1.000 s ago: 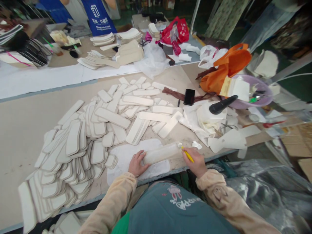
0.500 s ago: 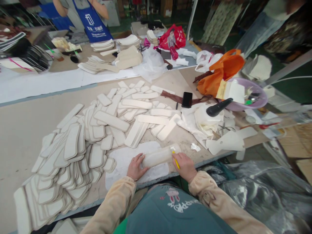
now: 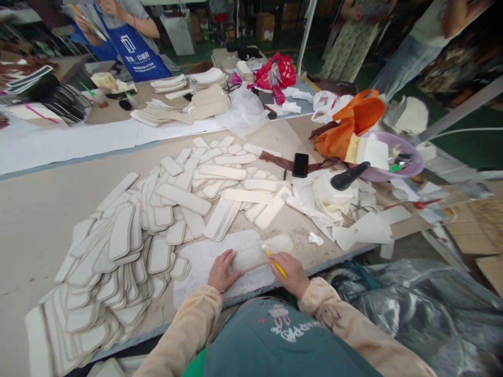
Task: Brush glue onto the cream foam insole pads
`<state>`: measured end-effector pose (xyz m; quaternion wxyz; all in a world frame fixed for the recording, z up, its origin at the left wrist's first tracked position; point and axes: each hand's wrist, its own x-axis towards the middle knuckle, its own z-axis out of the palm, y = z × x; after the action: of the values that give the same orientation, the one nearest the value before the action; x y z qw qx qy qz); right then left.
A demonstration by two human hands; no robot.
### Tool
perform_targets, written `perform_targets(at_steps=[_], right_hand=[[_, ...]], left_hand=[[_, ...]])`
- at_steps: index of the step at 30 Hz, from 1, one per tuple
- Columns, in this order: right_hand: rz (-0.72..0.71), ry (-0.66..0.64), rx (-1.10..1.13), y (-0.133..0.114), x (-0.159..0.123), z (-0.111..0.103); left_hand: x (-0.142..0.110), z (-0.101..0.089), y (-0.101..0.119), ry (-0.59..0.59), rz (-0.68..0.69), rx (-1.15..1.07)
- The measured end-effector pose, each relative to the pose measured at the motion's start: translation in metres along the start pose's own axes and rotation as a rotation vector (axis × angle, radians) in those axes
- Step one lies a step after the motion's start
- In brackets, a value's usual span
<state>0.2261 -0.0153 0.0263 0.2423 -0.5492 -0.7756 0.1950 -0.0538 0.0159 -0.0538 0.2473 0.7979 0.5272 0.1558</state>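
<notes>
A pale, translucent rounded strip (image 3: 251, 255) lies in front of me on a white sheet (image 3: 200, 262). My left hand (image 3: 223, 271) rests at its left end, thumb and fingers spread against the end and near edge. A yellow-handled brush (image 3: 278, 266) is pinched in my right hand (image 3: 290, 273). Its whitish tip touches the strip's upper face right of the middle. Beyond and left of my hands lies a large heap of off-white rounded strips (image 3: 121, 230), stacked and overlapping.
A crumpled white scrap (image 3: 315, 239) lies right of the strip. Farther right stand a white container (image 3: 338, 191) with a black nozzle and a purple basin (image 3: 412, 166). A black phone (image 3: 301, 165) lies behind. A person in a blue apron (image 3: 137, 52) works across the table.
My right hand has moved left along the strip, bringing the brush tip nearer its middle. My left hand stays at the strip's left end. The view has shifted slightly.
</notes>
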Motion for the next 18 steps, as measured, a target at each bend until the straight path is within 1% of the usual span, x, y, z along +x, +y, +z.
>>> perform_targets(at_steps=[2,3,5,7,10,12,13,15,18], right_hand=[[0.109,0.067,-0.1,0.016,-0.013,-0.01],[0.143,0.076,-0.148,0.022,-0.018,-0.013],[0.152,0.056,-0.179,0.025,-0.024,-0.014],[0.1,0.015,-0.085,0.017,-0.021,-0.007],[0.02,-0.037,0.184,-0.001,-0.011,0.011],[0.045,-0.037,0.335,-0.005,-0.006,0.021],[0.087,-0.025,0.384,-0.003,-0.006,0.024],[0.224,0.044,0.433,0.011,-0.007,0.024],[0.473,0.172,0.423,0.039,-0.013,0.008]], left_hand=[[0.0,-0.001,0.002,-0.003,-0.019,-0.013],[0.001,-0.002,0.003,-0.004,-0.03,-0.019],[0.002,-0.003,0.006,-0.008,-0.05,-0.029],[0.003,-0.005,0.008,-0.015,-0.061,-0.034],[0.001,-0.007,0.009,-0.031,-0.065,-0.042],[0.0,-0.008,0.009,-0.045,-0.069,-0.052],[-0.001,-0.01,0.01,-0.056,-0.076,-0.056],[-0.001,-0.013,0.013,-0.08,-0.104,-0.062],[0.001,-0.02,0.017,-0.126,-0.152,-0.079]])
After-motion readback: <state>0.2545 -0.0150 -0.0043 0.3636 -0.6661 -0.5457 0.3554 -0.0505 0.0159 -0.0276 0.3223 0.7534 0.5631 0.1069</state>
